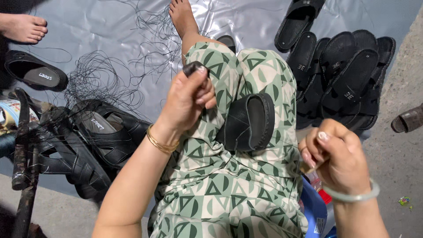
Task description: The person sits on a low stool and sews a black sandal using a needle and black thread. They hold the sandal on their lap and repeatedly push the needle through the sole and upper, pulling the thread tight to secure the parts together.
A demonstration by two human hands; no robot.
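Note:
A black slip-on sandal (249, 122) lies between my knees on my green patterned trousers (220, 185). My left hand (187, 99), with gold bangles at the wrist, is raised above the lap and pinches a small dark piece (192, 67) at its fingertips. My right hand (337, 154), wearing a pale bangle, is closed around a thin tool or needle at the right of the sandal. A fine thread seems to run from the sandal toward it.
A pile of finished black sandals (343, 75) lies at the upper right on grey plastic sheeting (110, 31). More black sandals (97, 132) and tangled black thread (101, 75) lie at the left. Another person's bare foot (24, 27) rests at the top left. A blue container (315, 209) sits by my right thigh.

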